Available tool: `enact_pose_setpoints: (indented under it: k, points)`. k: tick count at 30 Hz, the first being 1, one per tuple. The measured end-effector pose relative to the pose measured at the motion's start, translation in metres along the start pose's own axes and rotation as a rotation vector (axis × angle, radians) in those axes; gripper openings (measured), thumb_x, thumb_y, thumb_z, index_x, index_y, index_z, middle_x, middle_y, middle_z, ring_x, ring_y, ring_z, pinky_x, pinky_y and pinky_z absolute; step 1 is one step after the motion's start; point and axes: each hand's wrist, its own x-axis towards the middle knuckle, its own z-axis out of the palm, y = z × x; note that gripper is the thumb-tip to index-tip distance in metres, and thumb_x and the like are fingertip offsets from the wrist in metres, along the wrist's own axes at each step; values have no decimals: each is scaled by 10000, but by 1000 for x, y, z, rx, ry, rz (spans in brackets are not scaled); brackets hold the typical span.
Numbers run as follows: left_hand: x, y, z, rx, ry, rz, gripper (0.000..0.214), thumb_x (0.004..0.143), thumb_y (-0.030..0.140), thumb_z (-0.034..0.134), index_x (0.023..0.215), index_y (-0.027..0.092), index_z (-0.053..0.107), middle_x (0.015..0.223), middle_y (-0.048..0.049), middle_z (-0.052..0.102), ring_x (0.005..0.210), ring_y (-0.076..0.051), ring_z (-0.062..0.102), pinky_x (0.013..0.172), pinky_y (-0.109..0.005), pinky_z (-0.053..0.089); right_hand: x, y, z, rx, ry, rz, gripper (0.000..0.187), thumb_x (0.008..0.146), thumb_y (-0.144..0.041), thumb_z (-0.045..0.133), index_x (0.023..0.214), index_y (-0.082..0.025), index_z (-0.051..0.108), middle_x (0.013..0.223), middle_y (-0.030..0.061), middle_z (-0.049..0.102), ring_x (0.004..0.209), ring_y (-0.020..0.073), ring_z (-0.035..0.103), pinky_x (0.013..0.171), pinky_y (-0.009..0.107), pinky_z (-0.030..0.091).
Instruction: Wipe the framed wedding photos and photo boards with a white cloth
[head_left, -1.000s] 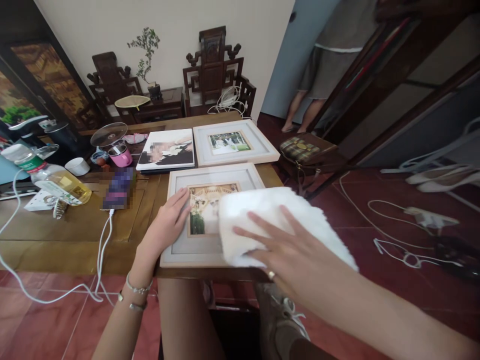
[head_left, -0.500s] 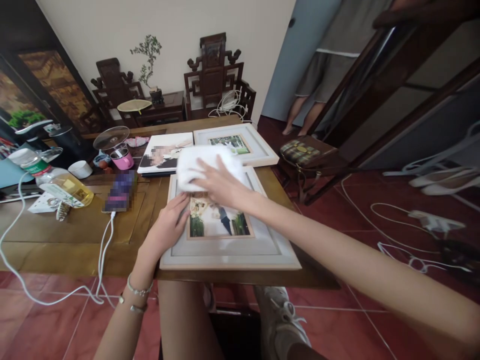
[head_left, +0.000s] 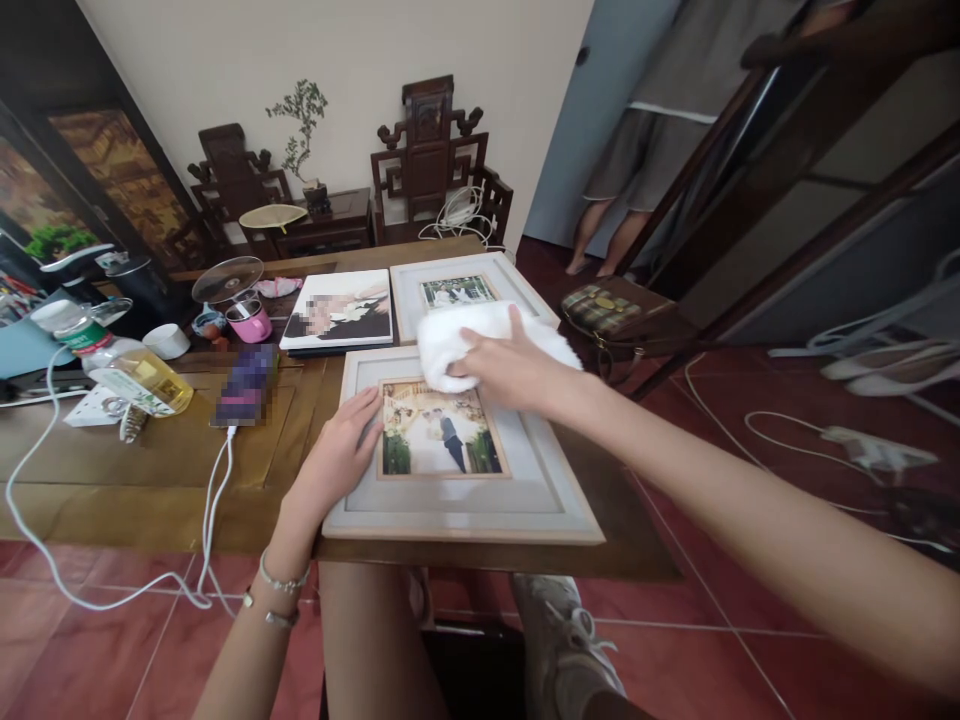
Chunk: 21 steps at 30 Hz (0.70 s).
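Observation:
A white picture frame with a photo of a couple lies flat at the table's near edge. My left hand rests on its left side, fingers stretched out flat over the border. In my right hand is a folded white towel, pressed on the upper right part of the frame, with my fingers closed round its near side. The towel covers that corner and overlaps the near edge of a second white picture frame lying behind.
Left of the second frame lies a photo album. A pink mug, a charging phone and a bottle of yellow liquid stand or lie further left on the wooden table. A person stands beyond at the right.
My right hand has slid the towel rightward across the frame, from its upper left to its upper right, uncovering the photo's top. My left hand stays in place on the frame.

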Motion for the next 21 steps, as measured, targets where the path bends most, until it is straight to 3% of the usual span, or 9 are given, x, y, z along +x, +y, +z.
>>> enact_pose_setpoints:
  k: [5,9,12,15,18,21]
  points:
    - [0,0,2,3,10,-33,452,977,273,404,1367,75,518,1464,-179,486,1391,-254,425,1176,-455,332,-32,18,5,-19,-9,65,669,650,110,383,1175,-176,682,1218,155,670,1391,328,364,1091,711,188]
    - [0,-1,4,-15,46,-23,437,976,224,358,1350,91,540,1447,-165,511,1376,-241,448,1172,-461,340,-82,-8,15,-9,12,0,664,609,94,415,1149,-168,699,1139,150,710,1377,314,394,1110,585,312]
    - [1,-2,4,-9,54,-12,440,967,210,357,1343,85,549,1442,-164,518,1372,-239,453,1172,-452,342,-130,-32,21,61,85,-72,588,636,40,443,1064,-248,725,1166,113,705,1274,309,525,1053,539,416]
    - [1,-3,3,-6,50,-4,440,966,219,358,1333,79,557,1436,-172,521,1366,-247,461,1168,-458,348,-163,-47,20,116,182,-195,565,699,-19,444,1107,-320,692,1246,48,672,1236,276,558,1054,482,431]
    - [2,-4,3,-4,45,6,431,969,226,356,1320,100,571,1430,-164,530,1358,-249,470,1158,-472,361,-162,-54,15,152,114,-203,598,675,-3,438,1112,-324,690,1196,44,696,1229,273,564,1045,468,442]
    - [2,-5,2,-5,43,10,425,972,230,352,1300,92,585,1423,-172,536,1351,-250,478,1155,-469,366,-134,-50,18,140,44,-100,627,654,39,418,1142,-242,692,1196,100,694,1298,309,501,1051,537,423]
